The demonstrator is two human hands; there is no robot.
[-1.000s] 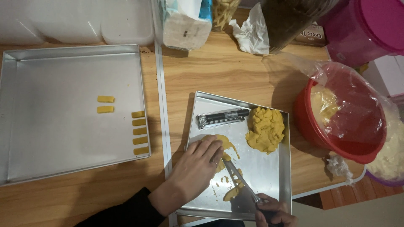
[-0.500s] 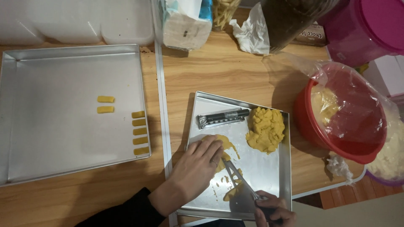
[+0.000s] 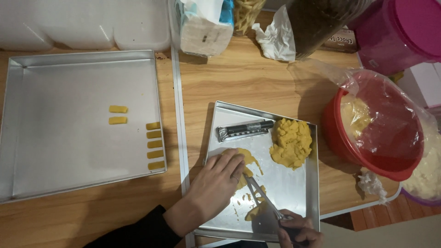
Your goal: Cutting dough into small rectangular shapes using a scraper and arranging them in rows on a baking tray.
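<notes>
Wooden table (image 3: 239, 78), two metal trays (image 3: 69, 82)

A large silver baking tray (image 3: 55, 151) holds seven small yellow dough sticks (image 3: 155, 145); a red plastic bowl (image 3: 349, 151) under clear film sits on the wooden tabletop (image 3: 248, 78).
</notes>
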